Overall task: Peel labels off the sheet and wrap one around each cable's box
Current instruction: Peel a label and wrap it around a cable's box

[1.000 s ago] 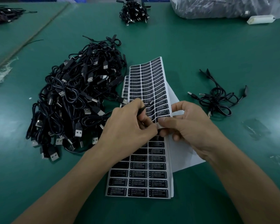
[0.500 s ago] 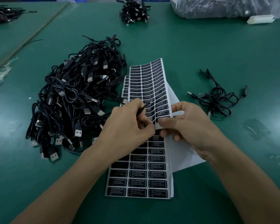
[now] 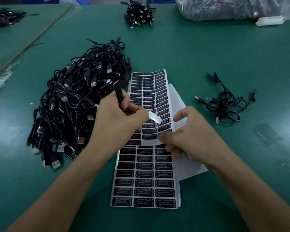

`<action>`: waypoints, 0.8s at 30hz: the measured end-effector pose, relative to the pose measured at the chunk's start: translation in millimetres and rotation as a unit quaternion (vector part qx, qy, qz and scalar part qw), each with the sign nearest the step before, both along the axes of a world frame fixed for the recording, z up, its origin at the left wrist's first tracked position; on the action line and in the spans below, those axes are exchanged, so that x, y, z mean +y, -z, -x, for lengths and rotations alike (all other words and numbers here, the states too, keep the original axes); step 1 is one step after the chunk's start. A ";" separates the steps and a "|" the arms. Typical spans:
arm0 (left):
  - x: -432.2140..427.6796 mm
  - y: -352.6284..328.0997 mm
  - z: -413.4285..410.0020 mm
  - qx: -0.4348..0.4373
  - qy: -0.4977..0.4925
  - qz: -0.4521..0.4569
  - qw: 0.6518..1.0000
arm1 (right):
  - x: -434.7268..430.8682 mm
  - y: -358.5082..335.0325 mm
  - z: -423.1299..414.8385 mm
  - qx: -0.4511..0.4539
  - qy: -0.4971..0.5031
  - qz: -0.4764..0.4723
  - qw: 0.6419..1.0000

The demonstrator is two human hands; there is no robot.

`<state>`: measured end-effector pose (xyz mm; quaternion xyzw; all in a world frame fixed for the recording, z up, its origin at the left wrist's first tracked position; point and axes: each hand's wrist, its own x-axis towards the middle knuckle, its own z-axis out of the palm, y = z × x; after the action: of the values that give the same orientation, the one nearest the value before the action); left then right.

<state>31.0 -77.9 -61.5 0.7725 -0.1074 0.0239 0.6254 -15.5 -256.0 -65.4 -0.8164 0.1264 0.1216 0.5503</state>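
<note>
Two hands meet at the middle of the frame, above a green table [image 3: 191, 56]. The left hand [image 3: 119, 121] curls round a black cable box [image 3: 119, 95], whose end sticks up above the knuckles. Its fingertips also hold one end of a peeled label [image 3: 155, 117], white side up, which juts right over the printed rows.

The right hand [image 3: 189, 138] pinches the near right edge of the top label sheet [image 3: 149, 91], thumb on top and fingers beneath, so that this edge curves up off the stack. Below it, a flat sheet [image 3: 146, 181] of black labels reaches toward the lower centre. White blank sheets [image 3: 178, 101] stick out from under the right side.

Left of the sheets, touching their upper edge, lies a big pile of cables [image 3: 74, 106] with USB plugs. A small cluster of cables [image 3: 224, 106] sits at centre right, well apart from the sheets. Another bundle [image 3: 139, 12] lies at upper centre, and a clear plastic bag [image 3: 233, 7] fills the upper right corner.
</note>
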 end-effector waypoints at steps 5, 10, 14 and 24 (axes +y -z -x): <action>-3.1 11.0 -1.5 0.010 -0.004 -0.020 1.000 | -6.7 -6.2 3.4 -0.088 -0.008 0.208 0.974; -7.5 6.7 3.2 0.005 -0.003 -0.031 1.000 | 7.2 -3.2 6.4 -0.319 -0.033 0.252 0.913; -9.0 3.9 3.8 0.010 -0.011 -0.048 0.999 | 17.6 2.0 5.5 -0.345 -0.024 0.293 0.891; -9.7 5.5 4.6 0.016 -0.019 -0.046 0.999 | 17.8 5.0 1.3 -0.297 0.042 0.189 0.935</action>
<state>26.3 -87.6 -67.0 0.8025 -0.0841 0.0185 0.5904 -16.9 -238.2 -70.4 -0.8979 0.0119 -0.1763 0.4033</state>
